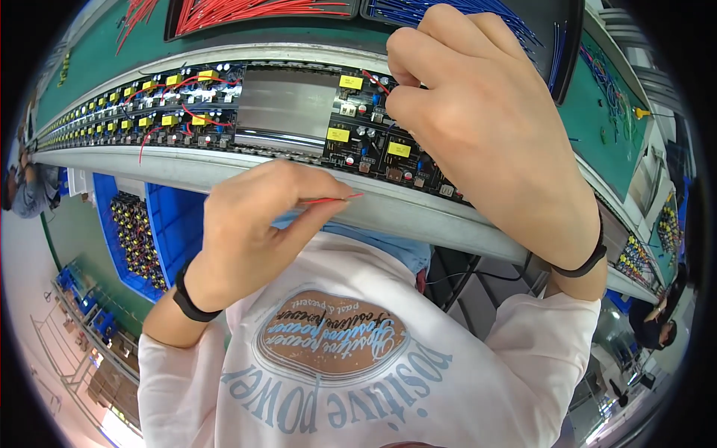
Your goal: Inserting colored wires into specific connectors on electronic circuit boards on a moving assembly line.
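Note:
My left hand (pixel 254 216) is closed in a pinch in front of the conveyor's near rail. Between its thumb and forefinger is a short red wire (pixel 323 200), one end sticking out past the fingertips. My right hand (pixel 478 112) is curled over the black circuit boards (pixel 355 153) on the line, its fingertips hidden from view. A second red wire (pixel 376 81) runs along a board to just beside those curled fingers; whether they grip it cannot be made out. Yellow block components (pixel 338 134) and small capacitors stand on the boards.
Behind the conveyor rail (pixel 299 51) are a black tray of red wires (pixel 246 10) and a tray of blue wires (pixel 388 10). More boards (pixel 142 104) with red wires lie along the line at left. Below it, a blue bin (pixel 175 231) adjoins stacked boards (pixel 134 243).

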Action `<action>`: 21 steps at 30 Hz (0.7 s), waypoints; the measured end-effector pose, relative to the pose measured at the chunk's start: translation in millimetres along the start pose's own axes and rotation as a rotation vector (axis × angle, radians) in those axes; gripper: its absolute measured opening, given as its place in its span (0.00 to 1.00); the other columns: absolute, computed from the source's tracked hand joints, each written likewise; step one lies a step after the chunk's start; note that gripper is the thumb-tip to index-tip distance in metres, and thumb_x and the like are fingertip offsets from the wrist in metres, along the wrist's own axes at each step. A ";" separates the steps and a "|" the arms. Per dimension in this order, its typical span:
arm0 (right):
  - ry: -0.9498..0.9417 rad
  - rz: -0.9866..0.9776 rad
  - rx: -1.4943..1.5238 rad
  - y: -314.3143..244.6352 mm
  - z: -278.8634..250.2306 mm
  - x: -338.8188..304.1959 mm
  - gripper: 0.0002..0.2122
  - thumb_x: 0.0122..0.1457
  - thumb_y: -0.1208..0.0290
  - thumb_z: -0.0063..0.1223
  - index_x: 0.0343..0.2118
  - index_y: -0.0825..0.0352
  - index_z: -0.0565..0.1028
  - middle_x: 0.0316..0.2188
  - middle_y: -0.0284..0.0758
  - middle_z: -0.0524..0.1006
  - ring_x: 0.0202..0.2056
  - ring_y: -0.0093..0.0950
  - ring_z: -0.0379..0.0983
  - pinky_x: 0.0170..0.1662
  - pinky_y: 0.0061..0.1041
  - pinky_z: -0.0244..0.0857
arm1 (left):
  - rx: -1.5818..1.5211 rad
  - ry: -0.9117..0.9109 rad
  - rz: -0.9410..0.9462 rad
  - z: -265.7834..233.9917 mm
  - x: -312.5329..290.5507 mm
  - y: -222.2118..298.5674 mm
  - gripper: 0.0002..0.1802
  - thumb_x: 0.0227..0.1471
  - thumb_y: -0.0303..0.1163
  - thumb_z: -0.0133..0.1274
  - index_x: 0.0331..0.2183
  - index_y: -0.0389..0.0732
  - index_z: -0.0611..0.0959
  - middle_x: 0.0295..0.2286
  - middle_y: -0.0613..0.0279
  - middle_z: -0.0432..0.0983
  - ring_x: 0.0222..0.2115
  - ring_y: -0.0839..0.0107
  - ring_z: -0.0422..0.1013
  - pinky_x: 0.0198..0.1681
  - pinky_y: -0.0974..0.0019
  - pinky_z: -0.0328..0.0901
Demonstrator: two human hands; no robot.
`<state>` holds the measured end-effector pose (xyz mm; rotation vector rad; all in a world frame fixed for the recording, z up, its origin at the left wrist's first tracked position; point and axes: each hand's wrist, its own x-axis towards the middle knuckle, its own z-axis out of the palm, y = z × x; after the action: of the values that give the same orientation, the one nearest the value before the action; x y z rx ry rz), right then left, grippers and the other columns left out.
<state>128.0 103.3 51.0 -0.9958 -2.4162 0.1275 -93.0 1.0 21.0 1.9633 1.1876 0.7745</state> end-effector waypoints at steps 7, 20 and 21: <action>-0.013 0.015 0.011 -0.9 4.6 1.2 0.06 0.50 0.81 0.62 0.31 0.67 0.78 0.31 0.35 0.74 0.34 0.34 0.71 0.38 0.31 0.63 | 0.166 0.067 0.103 4.6 -1.9 -9.0 0.15 0.42 0.16 0.68 0.35 0.40 0.86 0.29 0.61 0.82 0.27 0.63 0.77 0.29 0.64 0.71; -0.002 0.038 0.050 -2.0 -0.9 -3.6 0.06 0.50 0.83 0.61 0.32 0.68 0.79 0.31 0.36 0.75 0.34 0.34 0.71 0.39 0.31 0.64 | 0.282 0.221 0.241 20.8 20.6 -6.2 0.20 0.37 0.14 0.65 0.37 0.40 0.86 0.26 0.63 0.78 0.28 0.64 0.75 0.28 0.64 0.69; 0.000 0.041 0.053 -0.5 -1.9 -4.9 0.06 0.50 0.83 0.61 0.32 0.68 0.79 0.31 0.36 0.75 0.34 0.34 0.71 0.39 0.31 0.64 | 0.282 0.219 0.242 21.6 21.6 -6.1 0.20 0.37 0.14 0.65 0.37 0.40 0.86 0.26 0.63 0.78 0.28 0.64 0.75 0.28 0.64 0.69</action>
<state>131.6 99.4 50.7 -1.0218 -2.3803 0.2056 -70.6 17.0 6.5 2.3327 1.2551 1.0121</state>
